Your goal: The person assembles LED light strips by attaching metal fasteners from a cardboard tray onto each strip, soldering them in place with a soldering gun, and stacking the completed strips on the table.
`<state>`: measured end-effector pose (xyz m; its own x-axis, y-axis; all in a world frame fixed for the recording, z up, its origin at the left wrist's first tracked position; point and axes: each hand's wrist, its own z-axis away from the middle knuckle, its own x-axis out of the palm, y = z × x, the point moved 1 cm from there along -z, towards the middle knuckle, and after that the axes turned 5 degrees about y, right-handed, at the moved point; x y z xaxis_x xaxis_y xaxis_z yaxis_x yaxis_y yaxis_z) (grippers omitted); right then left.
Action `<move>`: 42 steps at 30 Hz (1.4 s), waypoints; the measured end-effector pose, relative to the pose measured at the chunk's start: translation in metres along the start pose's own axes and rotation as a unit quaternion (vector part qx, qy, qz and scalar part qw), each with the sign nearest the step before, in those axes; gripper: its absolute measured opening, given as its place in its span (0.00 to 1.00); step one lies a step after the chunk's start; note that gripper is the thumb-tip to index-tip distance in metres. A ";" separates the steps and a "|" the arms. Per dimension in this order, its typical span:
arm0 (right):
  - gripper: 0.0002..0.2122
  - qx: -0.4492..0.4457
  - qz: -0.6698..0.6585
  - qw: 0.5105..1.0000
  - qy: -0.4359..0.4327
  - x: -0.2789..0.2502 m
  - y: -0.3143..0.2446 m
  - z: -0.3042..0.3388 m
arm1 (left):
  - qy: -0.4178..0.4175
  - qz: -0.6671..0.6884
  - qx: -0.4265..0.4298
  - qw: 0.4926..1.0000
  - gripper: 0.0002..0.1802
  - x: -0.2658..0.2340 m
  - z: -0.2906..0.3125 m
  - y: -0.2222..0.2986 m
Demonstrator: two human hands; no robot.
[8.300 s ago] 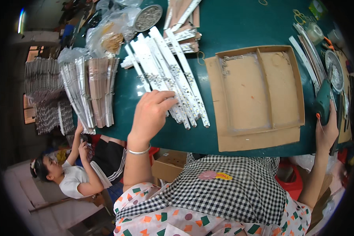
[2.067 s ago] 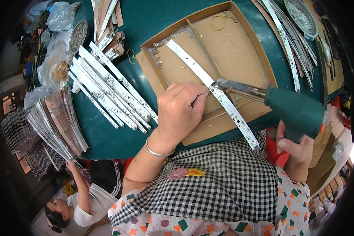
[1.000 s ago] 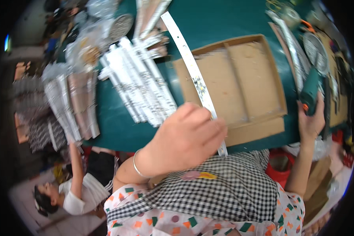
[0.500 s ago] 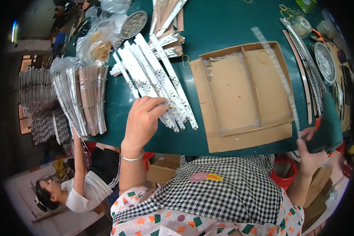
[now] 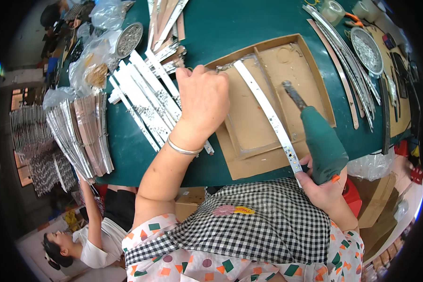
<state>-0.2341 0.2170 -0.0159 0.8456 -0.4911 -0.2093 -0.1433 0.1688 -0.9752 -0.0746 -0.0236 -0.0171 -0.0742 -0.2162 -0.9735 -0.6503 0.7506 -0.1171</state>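
Note:
My right hand (image 5: 325,188) grips a green power tool (image 5: 322,145) with a dark metal tip. Between the same hand's thumb and finger is the lower end of a white LED strip (image 5: 267,107), slanting up over a cardboard tray (image 5: 310,70). My left hand (image 5: 203,96) is closed, knuckles up, at the tray's far left corner. Its fingertips are hidden, and whatever they hold cannot be made out. A few small metal pieces (image 5: 224,67) show beside it in that corner. Left of my hand lies a fanned pile of white LED strips (image 5: 141,101), partly covered by my forearm.
A bowl of small metal parts (image 5: 129,40) stands at the far left; another bowl (image 5: 365,49) stands at the right. Long strips (image 5: 345,66) lie right of the tray. Bundled strips (image 5: 82,136) line the left edge, where a co-worker (image 5: 98,235) reaches in.
My right hand has brought the tool and LED strip leftward, over the tray. My left hand has moved from the strip pile to the tray's far left corner and closed. The view has shifted.

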 end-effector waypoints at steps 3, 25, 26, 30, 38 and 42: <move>0.16 -0.031 0.021 0.999 -0.015 -0.005 0.008 0.002 | 0.006 0.021 -0.003 1.000 0.03 0.009 -0.001 0.000; 0.18 -0.024 -0.200 0.976 -0.080 0.020 0.002 -0.047 | -0.133 0.906 -0.251 0.314 0.22 -0.017 0.036 0.075; 0.18 -0.029 -0.199 0.975 -0.098 0.020 0.002 -0.048 | -0.133 0.906 -0.251 0.313 0.22 -0.016 0.036 0.076; 0.18 -0.054 -0.154 0.981 -0.105 0.017 0.000 -0.048 | -0.137 0.910 -0.233 0.314 0.21 -0.009 0.042 0.078; 0.17 -0.034 -0.140 0.988 -0.049 0.021 -0.001 -0.044 | -0.132 0.835 -0.244 0.475 0.13 -0.023 0.048 0.077; 0.16 -0.089 -0.107 0.988 -0.064 0.020 0.003 -0.044 | -0.091 0.840 -0.235 0.481 0.11 -0.024 0.053 0.082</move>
<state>-0.2407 0.1700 -0.0257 0.9227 -0.3855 0.0033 -0.0328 -0.0869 -0.9957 -0.0865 0.0765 -0.0133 -0.7535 0.5385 0.3771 0.1101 -0.4621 0.8800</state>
